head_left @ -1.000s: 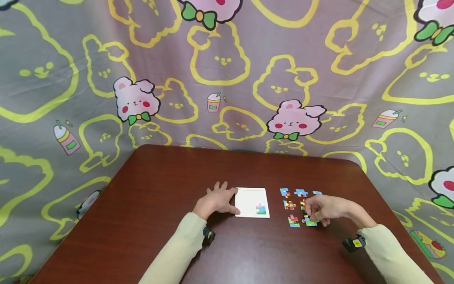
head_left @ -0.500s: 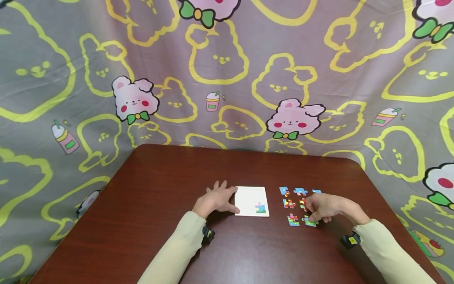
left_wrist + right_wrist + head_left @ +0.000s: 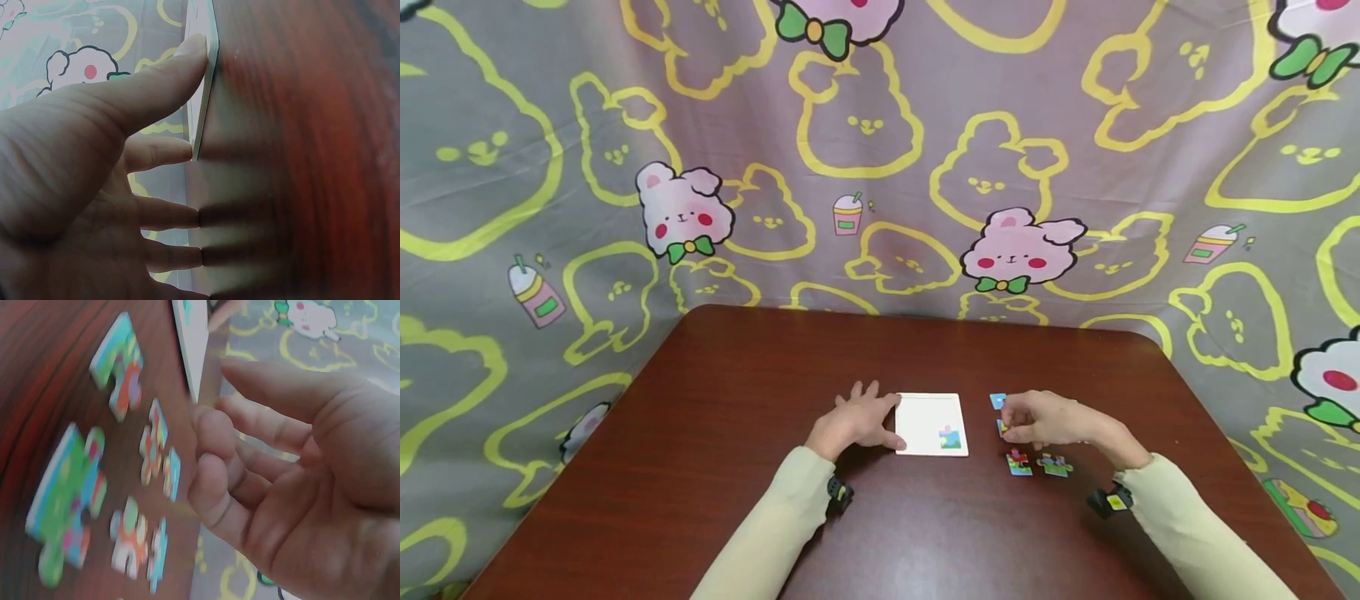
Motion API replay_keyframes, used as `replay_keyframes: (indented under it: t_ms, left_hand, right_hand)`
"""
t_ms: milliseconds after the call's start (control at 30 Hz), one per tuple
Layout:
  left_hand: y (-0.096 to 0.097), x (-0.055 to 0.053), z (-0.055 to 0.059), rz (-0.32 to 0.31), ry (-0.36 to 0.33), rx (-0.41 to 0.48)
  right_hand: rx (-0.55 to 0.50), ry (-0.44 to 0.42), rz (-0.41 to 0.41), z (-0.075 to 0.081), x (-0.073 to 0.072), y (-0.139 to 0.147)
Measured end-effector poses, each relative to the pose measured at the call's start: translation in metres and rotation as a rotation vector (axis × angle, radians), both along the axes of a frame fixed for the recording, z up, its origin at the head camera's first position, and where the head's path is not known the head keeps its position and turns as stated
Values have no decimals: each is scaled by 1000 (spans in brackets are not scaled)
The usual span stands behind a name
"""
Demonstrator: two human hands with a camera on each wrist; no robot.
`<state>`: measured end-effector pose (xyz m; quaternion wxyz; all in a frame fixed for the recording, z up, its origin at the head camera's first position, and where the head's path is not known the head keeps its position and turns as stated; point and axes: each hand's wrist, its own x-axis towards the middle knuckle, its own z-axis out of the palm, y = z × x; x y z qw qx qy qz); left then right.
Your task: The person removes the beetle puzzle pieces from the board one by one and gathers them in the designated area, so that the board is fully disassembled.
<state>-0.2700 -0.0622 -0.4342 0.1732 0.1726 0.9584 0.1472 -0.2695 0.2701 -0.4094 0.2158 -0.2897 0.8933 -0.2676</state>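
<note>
My left hand point(image 3: 859, 421) lies at the left side of a white square puzzle tray point(image 3: 917, 421), fingers spread. In the left wrist view its thumb point(image 3: 169, 81) rests on the tray's rim and the forefinger touches its edge. One blue, green and pink jigsaw piece point(image 3: 951, 439) lies in the tray's lower right corner. My right hand point(image 3: 1048, 421) hovers over the loose jigsaw pieces right of the tray. In the right wrist view its fingers point(image 3: 212, 481) are loosely curled, the thumb is apart from them, and nothing shows between them.
Near the right hand lie a red-and-green piece point(image 3: 1019, 462) and a green piece point(image 3: 1055, 465). Further pieces, such as an orange one point(image 3: 128, 540), sit in rows, partly hidden from the head view. The brown table point(image 3: 760, 375) meets a patterned cloth point(image 3: 760, 167) behind.
My right hand has moved left and away from me, off the green piece, toward the upper left pieces. The left hand and the tray stay in place.
</note>
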Motion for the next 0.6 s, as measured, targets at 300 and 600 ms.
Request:
replay_keyframes:
  t_ms: [300, 600]
  left_hand:
    - [0, 1, 1, -1, 0, 2]
    - [0, 2, 2, 8, -5, 7]
  right_hand:
    - [27, 91, 22, -7, -1, -41]
    - [73, 105, 66, -20, -1, -69]
